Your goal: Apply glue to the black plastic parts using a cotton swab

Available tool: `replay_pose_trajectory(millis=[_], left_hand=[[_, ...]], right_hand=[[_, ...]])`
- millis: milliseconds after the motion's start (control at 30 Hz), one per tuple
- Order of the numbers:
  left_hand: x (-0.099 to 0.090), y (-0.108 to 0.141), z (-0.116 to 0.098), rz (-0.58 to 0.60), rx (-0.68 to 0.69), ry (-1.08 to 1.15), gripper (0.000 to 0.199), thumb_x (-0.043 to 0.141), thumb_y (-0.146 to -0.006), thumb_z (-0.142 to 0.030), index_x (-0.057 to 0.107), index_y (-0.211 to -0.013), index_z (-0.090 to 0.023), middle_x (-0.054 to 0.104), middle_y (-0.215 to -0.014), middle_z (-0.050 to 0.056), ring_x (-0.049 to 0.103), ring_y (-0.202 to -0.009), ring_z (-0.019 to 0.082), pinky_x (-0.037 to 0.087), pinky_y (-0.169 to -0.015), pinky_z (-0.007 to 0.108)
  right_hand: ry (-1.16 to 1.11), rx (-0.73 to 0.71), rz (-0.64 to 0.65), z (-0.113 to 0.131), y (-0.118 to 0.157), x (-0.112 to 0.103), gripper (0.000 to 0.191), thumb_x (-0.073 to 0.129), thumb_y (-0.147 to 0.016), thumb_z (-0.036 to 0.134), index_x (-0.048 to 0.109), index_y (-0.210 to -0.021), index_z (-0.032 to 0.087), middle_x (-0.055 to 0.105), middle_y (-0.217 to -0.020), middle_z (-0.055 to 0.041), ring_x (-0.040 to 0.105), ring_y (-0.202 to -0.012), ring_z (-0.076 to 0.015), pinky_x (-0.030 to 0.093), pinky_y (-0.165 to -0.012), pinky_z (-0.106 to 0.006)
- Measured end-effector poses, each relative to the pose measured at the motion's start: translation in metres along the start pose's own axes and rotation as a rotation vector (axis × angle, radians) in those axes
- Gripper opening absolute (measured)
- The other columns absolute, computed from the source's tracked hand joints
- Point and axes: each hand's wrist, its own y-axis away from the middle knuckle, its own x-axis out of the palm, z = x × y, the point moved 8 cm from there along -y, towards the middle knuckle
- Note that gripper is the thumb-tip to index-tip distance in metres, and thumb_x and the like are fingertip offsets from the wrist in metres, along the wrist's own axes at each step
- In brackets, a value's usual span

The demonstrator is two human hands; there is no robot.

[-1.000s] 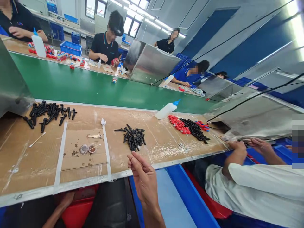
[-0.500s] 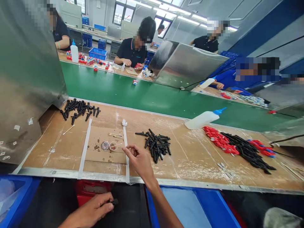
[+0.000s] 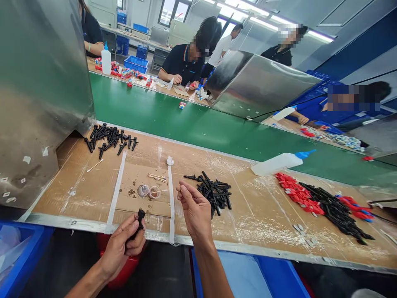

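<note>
Low at the bench edge, left hand (image 3: 122, 248) gripping a black pin (image 3: 138, 223), right hand (image 3: 194, 209) pinched shut beside the black pile (image 3: 214, 193).

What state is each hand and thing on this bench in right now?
Left hand: closed around a black part.
Right hand: raised, fingertips pinched; anything held is too small to tell.
Bottle: lying on its side, blue cap on.
Middle black pile: loose heap.
</note>
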Motion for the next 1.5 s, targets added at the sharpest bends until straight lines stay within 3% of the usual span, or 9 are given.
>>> replay_pose_trajectory(millis=[267,433,567,667,767,933,1167,1400,1500], left_hand=[[0.003,-0.002,-0.004,-0.091,0.023,-0.108,0.027,0.060,-0.088,-0.043,0.054,-0.091,-0.016,0.022,-0.056,-0.010,0.014,-0.048,0.005,0.014,-0.046,0.020],[0.027,-0.006,-0.036,-0.266,0.280,-0.505,0.027,0.074,-0.077,-0.037,0.058,-0.089,-0.018,0.036,-0.060,-0.009,0.026,-0.051,0.005,0.025,-0.048,0.018],[0.044,-0.006,-0.047,-0.348,0.378,-0.601,0.021,0.071,-0.079,-0.034,0.064,-0.090,-0.017,0.047,-0.060,-0.006,0.038,-0.053,0.006,0.039,-0.054,0.017],[0.048,-0.004,-0.047,-0.354,0.406,-0.628,0.020,0.070,-0.079,-0.034,0.067,-0.088,-0.017,0.055,-0.066,-0.003,0.044,-0.054,0.006,0.044,-0.056,0.018],[0.050,-0.001,-0.047,-0.350,0.446,-0.721,0.019,0.067,-0.081,-0.033,0.070,-0.089,-0.017,0.056,-0.065,-0.003,0.040,-0.050,0.005,0.039,-0.049,0.016],[0.061,0.005,-0.053,-0.369,0.557,-0.958,0.016,0.066,-0.083,-0.031,0.073,-0.090,-0.018,0.056,-0.058,-0.005,0.031,-0.042,0.004,0.029,-0.041,0.017],[0.086,0.016,-0.060,-0.329,0.806,-1.253,0.007,0.064,-0.083,-0.017,0.070,-0.080,-0.018,0.069,-0.065,-0.001,0.058,-0.053,0.009,0.046,-0.057,0.019],[0.077,0.013,-0.059,-0.341,0.736,-1.209,0.015,0.060,-0.085,-0.017,0.065,-0.070,-0.017,0.068,-0.064,0.000,0.060,-0.052,0.010,0.047,-0.051,0.017],[0.086,0.019,-0.063,-0.285,0.826,-1.225,0.008,0.061,-0.083,-0.012,0.069,-0.083,-0.016,0.071,-0.069,-0.001,0.064,-0.056,0.009,0.050,-0.057,0.016]], right_hand=[[-0.012,-0.010,-0.059,0.008,0.022,-0.005,0.032,0.081,-0.069,0.039,0.076,-0.093,0.018,0.072,-0.075,-0.0034,0.057,-0.062,-0.0103,0.050,-0.062,-0.024],[0.051,-0.003,-0.025,0.016,0.072,0.008,0.036,0.078,-0.074,0.033,0.072,-0.107,0.019,0.077,-0.094,-0.0086,0.070,-0.076,-0.0172,0.058,-0.071,-0.029],[0.068,-0.062,-0.044,0.028,0.101,0.017,0.036,0.077,-0.075,0.030,0.071,-0.109,0.018,0.077,-0.095,-0.0103,0.074,-0.086,-0.0244,0.062,-0.077,-0.036],[0.043,-0.088,-0.012,0.032,0.109,0.023,0.036,0.073,-0.080,0.028,0.068,-0.114,0.019,0.077,-0.096,-0.0095,0.074,-0.088,-0.0246,0.062,-0.081,-0.039],[0.057,-0.135,-0.016,0.033,0.111,0.021,0.034,0.071,-0.082,0.025,0.067,-0.116,0.020,0.077,-0.098,-0.0075,0.074,-0.089,-0.0230,0.063,-0.081,-0.036],[0.218,-0.371,-0.035,0.038,0.118,0.014,0.037,0.068,-0.084,0.015,0.066,-0.119,0.026,0.076,-0.103,-0.0026,0.073,-0.093,-0.0192,0.061,-0.084,-0.029],[0.528,-0.785,-0.106,0.064,0.138,0.020,0.059,0.068,-0.079,0.001,0.060,-0.127,0.035,0.076,-0.103,-0.0003,0.073,-0.082,-0.0208,0.062,-0.069,-0.032],[0.523,-0.738,-0.123,0.062,0.137,0.019,0.051,0.069,-0.081,0.006,0.061,-0.127,0.027,0.076,-0.100,-0.0035,0.074,-0.080,-0.0215,0.062,-0.070,-0.032],[0.516,-0.753,-0.134,0.062,0.136,0.018,0.047,0.068,-0.083,0.007,0.062,-0.126,0.022,0.077,-0.098,-0.0046,0.074,-0.077,-0.0190,0.062,-0.070,-0.029]])
